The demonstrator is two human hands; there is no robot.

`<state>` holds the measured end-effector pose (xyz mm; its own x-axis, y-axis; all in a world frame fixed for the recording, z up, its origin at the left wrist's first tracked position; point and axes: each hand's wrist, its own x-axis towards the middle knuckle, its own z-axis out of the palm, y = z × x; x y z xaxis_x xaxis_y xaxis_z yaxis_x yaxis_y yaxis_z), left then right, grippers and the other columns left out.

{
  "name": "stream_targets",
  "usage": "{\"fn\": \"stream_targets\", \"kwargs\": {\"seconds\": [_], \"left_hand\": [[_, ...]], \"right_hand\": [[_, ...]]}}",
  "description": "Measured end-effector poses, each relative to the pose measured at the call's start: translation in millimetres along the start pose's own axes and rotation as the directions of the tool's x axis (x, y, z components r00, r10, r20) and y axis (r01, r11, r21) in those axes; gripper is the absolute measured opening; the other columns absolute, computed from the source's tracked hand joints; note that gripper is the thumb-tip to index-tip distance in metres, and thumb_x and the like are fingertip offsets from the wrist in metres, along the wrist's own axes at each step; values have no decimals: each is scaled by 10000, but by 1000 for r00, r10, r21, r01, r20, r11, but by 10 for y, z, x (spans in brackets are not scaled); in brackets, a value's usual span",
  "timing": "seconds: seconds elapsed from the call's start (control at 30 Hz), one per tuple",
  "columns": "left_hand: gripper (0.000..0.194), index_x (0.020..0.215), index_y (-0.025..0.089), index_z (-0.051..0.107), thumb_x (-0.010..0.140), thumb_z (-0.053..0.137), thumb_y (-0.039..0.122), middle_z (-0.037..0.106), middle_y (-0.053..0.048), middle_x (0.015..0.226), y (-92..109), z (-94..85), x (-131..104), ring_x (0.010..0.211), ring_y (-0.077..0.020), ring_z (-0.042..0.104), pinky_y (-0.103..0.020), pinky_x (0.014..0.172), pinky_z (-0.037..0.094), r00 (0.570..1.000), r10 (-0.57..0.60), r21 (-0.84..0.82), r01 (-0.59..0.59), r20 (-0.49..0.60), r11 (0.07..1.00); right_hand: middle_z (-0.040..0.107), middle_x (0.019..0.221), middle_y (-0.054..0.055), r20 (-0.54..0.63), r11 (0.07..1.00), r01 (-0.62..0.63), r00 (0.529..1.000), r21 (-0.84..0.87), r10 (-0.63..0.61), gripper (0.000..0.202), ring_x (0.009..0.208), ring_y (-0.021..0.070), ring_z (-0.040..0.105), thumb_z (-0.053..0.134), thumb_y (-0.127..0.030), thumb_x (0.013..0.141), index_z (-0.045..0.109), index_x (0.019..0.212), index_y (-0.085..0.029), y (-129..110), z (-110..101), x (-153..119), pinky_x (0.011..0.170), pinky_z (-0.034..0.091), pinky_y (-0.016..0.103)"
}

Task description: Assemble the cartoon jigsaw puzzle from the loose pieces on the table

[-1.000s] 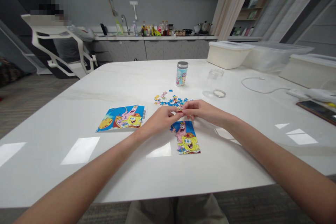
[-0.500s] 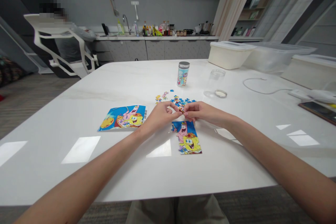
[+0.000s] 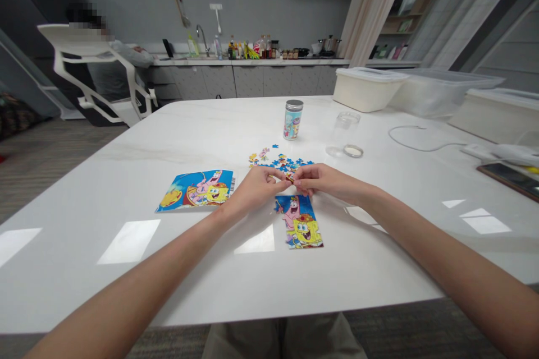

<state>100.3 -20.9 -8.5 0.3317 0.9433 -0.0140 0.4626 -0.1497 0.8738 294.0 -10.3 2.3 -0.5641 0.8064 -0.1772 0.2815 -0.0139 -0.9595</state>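
My left hand [image 3: 265, 186] and my right hand [image 3: 326, 180] meet above the middle of the table. Between their pinched fingertips is a small dark-red and yellow puzzle piece [image 3: 290, 178], held by both. Just below them lies a partly joined jigsaw [image 3: 304, 223] showing a pink starfish and a yellow sponge figure; its left edge is uneven. Loose puzzle pieces [image 3: 290, 164], mostly blue, are spread beyond my fingers, some hidden by my hands. To the left of my left hand rests a picture card [image 3: 197, 188] with the same figures.
A printed canister [image 3: 293, 120] with a metal lid stands behind the pieces. Right of it are a clear jar [image 3: 342, 133] and a round lid [image 3: 352, 151]. Storage boxes [image 3: 368, 90], a white cable [image 3: 415, 147] and a phone [image 3: 511, 180] occupy the right side. A person sits on a white chair [image 3: 80, 47].
My hands stay pinched together in nearly the same place. The view shifts very slightly. The seated person's head and arm have moved a little.
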Motion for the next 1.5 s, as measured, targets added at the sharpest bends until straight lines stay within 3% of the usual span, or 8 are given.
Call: {"fn": "stream_targets", "kwargs": {"seconds": [0.2,0.3,0.47,0.7,0.77,1.0,1.3,1.5], "left_hand": [[162,732,186,616,767,619,343,319,95,395,10,-6,6,348,-52,230,-236,399,135,997,-70,-106,68,-14,992],[182,646,213,499,719,620,327,217,114,416,21,-80,-9,351,-44,147,-219,376,120,978,-91,-372,156,188,915],[604,468,226,178,529,752,405,143,95,435,-47,-324,-99,370,-39,131,-227,366,123,797,84,-453,250,598,855],[719,387,254,216,210,866,506,207,46,360,-171,-540,-182,292,-131,317,-310,295,258,544,100,-248,205,833,947],[770,370,247,188,169,833,618,177,54,337,-212,-503,-145,278,-123,303,-305,282,259,575,175,-342,196,799,919],[925,462,181,39,296,837,619,65,105,400,-132,-323,-56,349,-15,143,-178,337,113,947,241,-671,-38,211,740],[679,512,189,107,608,766,320,77,115,465,12,-408,-12,375,-10,92,-183,372,69,998,50,-633,-65,-42,771],[426,544,215,192,741,545,348,189,103,438,-6,-563,215,375,-34,162,-182,388,161,985,-51,20,55,-165,998]], "right_hand": [[545,625,-16,-327,993,62,945,104,-25,87,553,103,474,612,-255,713,554,704,-191,-7,-163,47,535,366,251],[535,620,-11,-495,994,63,869,94,-8,92,522,102,463,535,-264,733,517,681,-190,15,-317,67,514,360,248],[633,698,34,-625,846,-188,754,-499,-201,92,633,155,543,514,-256,758,556,704,-193,129,-508,62,595,387,266],[696,808,58,-506,601,-307,841,-738,-192,160,739,188,606,485,-249,801,626,753,-189,323,-576,77,630,377,256],[700,818,67,-500,578,-326,849,-748,-168,175,739,191,608,477,-247,810,634,758,-190,331,-571,73,616,373,258],[688,900,115,-564,486,-464,823,-740,-74,196,805,239,613,471,-314,833,617,834,-183,301,-554,21,584,351,286],[659,985,156,-587,520,-464,805,-717,-92,320,844,280,615,456,-341,843,435,1108,-163,224,-455,-5,593,349,312],[640,1092,170,-549,518,-431,831,-739,-92,311,860,299,623,421,-302,848,434,1125,-162,161,-363,-11,618,370,330]]}}
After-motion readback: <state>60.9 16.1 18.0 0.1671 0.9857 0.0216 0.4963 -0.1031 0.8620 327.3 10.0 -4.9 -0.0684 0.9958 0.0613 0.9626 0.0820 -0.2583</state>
